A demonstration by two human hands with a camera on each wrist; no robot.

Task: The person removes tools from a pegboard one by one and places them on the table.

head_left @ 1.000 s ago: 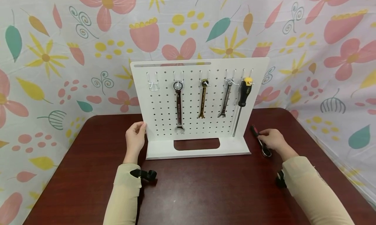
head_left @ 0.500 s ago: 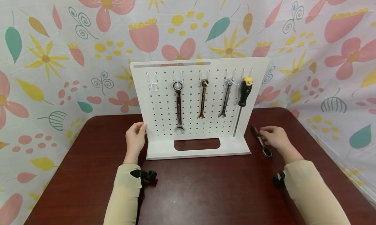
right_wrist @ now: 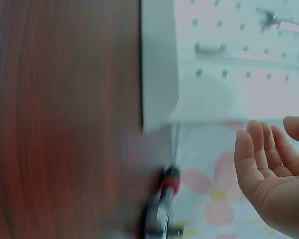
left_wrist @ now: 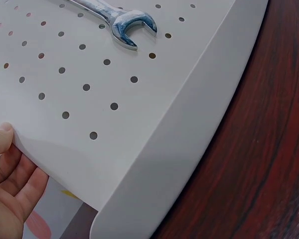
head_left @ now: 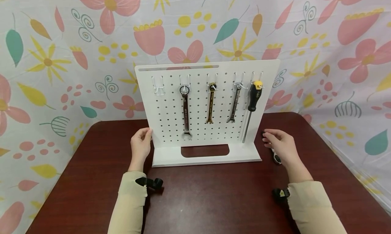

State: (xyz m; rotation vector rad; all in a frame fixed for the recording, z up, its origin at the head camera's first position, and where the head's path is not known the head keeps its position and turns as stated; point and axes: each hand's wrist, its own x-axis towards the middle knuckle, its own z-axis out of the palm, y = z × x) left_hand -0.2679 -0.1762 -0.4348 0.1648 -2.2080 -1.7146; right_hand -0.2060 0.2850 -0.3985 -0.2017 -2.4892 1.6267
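Observation:
A white pegboard [head_left: 198, 132] stands upright on the table. My left hand [head_left: 141, 142] pinches its left edge, thumb on the front and fingers behind, as the left wrist view shows. To the right of the board lies a ratchet wrench [head_left: 276, 158] with a black and red handle [right_wrist: 170, 183], largely covered by my right hand [head_left: 281, 146] in the head view. That hand hovers close to the board's right edge, fingers loosely bent with nothing between them. On the board hang a large combination wrench [head_left: 186, 113], a gold-toned wrench [head_left: 211, 105], a smaller wrench [head_left: 235, 103] and a screwdriver [head_left: 254, 95].
A bare double hook [head_left: 159, 89] sits at the board's upper left. The board's foot [head_left: 207, 160] reaches forward over the dark red tabletop [head_left: 198, 196]. Behind it hangs a flower-patterned cloth [head_left: 91, 57].
My right hand has let go of the ratchet wrench, which stays on the table, and has moved left toward the board's right edge. The left hand stays in place.

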